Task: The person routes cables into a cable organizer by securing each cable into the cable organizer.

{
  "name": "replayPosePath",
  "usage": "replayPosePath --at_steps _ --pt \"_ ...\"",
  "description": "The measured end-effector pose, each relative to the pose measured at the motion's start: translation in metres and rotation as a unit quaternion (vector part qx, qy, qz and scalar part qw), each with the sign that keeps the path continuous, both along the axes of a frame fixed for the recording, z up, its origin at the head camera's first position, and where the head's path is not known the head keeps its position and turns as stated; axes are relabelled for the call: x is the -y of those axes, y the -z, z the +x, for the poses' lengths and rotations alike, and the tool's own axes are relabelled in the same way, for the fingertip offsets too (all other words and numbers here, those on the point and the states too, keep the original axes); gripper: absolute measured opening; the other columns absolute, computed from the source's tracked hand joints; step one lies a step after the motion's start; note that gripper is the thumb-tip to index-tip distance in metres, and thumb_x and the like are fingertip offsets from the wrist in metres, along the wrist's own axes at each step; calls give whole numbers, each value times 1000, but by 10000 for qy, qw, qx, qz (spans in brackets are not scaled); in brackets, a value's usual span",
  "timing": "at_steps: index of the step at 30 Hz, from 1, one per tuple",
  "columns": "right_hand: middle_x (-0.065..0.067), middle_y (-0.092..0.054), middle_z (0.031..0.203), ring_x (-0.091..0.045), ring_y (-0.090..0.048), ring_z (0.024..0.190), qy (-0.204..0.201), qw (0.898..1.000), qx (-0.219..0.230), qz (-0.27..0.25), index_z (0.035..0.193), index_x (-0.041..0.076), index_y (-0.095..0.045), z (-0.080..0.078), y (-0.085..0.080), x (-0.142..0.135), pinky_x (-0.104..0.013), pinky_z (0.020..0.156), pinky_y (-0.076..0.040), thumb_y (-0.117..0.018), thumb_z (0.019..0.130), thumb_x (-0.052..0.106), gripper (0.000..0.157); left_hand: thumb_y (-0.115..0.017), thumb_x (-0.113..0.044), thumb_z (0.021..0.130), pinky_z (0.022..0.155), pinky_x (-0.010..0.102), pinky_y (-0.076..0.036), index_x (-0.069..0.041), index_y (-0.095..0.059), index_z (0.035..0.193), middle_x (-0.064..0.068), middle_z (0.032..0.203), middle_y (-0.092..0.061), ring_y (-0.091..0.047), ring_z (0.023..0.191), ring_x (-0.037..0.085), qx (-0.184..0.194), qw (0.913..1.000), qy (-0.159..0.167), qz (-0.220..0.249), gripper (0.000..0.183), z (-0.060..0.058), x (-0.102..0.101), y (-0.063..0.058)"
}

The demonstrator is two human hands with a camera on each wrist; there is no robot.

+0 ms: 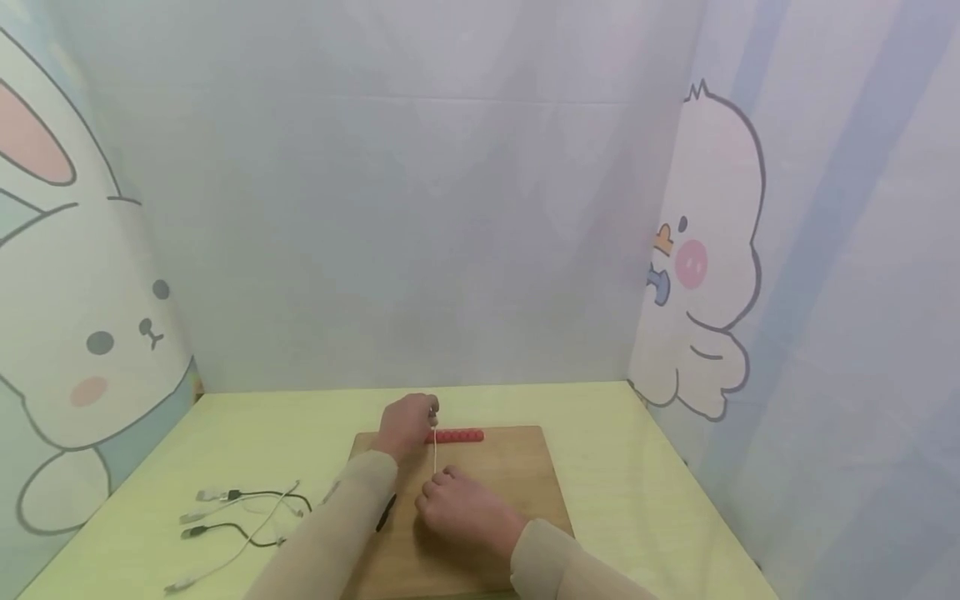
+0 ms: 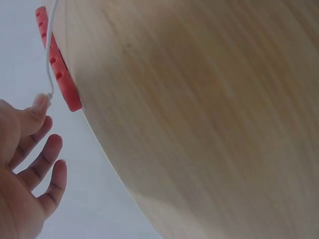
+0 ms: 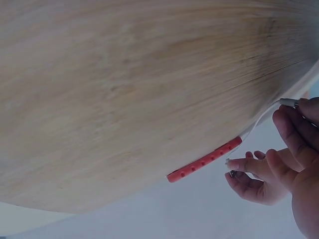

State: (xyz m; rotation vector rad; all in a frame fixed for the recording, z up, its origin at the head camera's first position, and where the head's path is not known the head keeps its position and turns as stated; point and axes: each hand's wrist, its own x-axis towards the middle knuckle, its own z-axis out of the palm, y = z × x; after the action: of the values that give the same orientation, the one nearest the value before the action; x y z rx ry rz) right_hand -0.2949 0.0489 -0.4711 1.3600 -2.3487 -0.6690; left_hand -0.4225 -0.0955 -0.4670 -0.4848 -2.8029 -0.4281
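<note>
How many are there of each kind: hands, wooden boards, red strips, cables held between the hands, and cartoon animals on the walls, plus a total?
Hands: 2, left hand and right hand
Wooden board: 1
Red strip: 1
Held white cable: 1
Cartoon animals: 2, rabbit and bird
Total: 7

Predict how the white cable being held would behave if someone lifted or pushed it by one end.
The white cable is probably floppy, since it curves freely in both wrist views; pushing would likely buckle it. Looking so thin, it's likely light. Its plug looks straight and thicker, so probably stiffer.
</note>
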Motion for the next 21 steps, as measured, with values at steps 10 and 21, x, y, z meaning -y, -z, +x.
replayPosePath --at_steps 10,21 --pt "12 -66 93 -6 -60 87 109 9998 171 -94 100 26 -67 -4 3 1 -27 90 -49 -63 96 27 6 -72 -15 87 65 38 -52 -16 -68 88 -3 78 -66 -62 71 14 -293 9975 -12 -640 4 -8 -2 9" --pt "11 -64 86 -3 -52 77 -84 9976 516 -462 98 21 -69 -6 4 -3 -19 80 -48 -65 94 22 6 -73 -12 84 61 41 -51 -14 -66 79 -2 71 -63 -56 61 15 -344 9957 -174 -839 9 -18 -7 20"
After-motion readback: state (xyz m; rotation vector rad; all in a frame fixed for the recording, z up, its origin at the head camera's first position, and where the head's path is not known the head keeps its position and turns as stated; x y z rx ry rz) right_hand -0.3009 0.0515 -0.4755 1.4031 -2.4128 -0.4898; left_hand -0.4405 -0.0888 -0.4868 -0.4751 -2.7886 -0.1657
